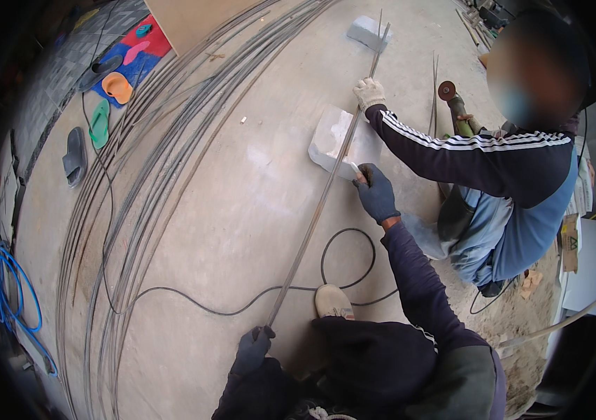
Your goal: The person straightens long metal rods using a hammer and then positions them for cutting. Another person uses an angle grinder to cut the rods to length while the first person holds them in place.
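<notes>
Long thin steel rods (320,187) run from my lap side to the far end, held together in a narrow bundle. My left hand (252,348), in a dark glove, is closed around their near end. They lie across a pale block (331,140) in the middle. Beside that block my dark-gloved right hand (376,192) pinches a small white stick (355,168), chalk-like, close to the rods. Beyond the block, a co-worker's white-gloved hand (369,93) grips the bundle. The co-worker's other hand holds a green angle grinder (460,115) with a reddish disc.
Many loose steel rods (161,147) curve along the floor at left. A black cable (235,311) loops across the floor near my shoe (333,301). Another pale block (368,33) sits at the far end. Sandals (74,157) and a blue hose (8,273) lie at left.
</notes>
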Demonstrator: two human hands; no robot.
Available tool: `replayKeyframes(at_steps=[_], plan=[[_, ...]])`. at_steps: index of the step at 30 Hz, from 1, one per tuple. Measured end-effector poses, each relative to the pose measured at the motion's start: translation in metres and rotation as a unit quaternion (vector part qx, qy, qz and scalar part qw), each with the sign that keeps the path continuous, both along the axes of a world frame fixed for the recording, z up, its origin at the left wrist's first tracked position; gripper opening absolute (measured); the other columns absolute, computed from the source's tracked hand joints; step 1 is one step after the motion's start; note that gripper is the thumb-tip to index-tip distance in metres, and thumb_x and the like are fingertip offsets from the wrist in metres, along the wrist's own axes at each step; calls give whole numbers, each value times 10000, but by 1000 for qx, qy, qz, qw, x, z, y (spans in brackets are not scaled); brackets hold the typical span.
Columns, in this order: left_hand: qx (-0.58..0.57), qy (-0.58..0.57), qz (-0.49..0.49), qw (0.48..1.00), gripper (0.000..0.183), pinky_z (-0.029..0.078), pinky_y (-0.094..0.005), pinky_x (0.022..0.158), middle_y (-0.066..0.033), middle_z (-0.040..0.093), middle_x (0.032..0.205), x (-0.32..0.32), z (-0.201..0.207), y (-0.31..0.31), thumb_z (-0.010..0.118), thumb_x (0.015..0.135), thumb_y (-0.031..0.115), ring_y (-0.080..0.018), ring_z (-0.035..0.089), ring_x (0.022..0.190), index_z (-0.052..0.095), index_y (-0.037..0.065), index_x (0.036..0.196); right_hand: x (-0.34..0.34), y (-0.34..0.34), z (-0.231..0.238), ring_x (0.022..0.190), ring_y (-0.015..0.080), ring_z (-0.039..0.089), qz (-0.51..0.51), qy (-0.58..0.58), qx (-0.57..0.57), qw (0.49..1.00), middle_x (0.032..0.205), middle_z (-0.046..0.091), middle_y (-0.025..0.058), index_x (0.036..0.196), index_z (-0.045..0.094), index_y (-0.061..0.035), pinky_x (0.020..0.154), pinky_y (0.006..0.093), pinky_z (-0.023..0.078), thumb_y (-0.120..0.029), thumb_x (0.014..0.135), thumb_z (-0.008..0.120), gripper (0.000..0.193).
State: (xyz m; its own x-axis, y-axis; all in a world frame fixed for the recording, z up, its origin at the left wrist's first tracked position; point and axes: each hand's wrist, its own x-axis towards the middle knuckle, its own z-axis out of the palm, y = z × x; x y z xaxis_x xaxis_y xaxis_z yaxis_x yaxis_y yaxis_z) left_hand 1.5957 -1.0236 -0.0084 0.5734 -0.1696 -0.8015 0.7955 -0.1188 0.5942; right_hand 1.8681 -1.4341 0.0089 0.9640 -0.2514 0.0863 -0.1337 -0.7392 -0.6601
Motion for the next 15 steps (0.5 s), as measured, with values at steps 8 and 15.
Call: replayKeyframes(at_steps=[8,15], plan=[[-5,-16,10,1000,289,401,-247,610,26,547,718,0,8,-1,540,1047,258,-60,481,658,701,26,982,38,7,-1,948,393,663,39,-54,-94,993,1009,680,181,1071,641,-60,821,479,516,-208,943,637,196],[-18,-19,8,1000,269,415,-258,630,17,562,744,-2,2,2,519,1039,231,-72,501,686,697,33,997,51,8,-1,879,380,657,77,-51,-190,977,903,649,165,1023,651,-88,787,479,520,-182,918,636,142]])
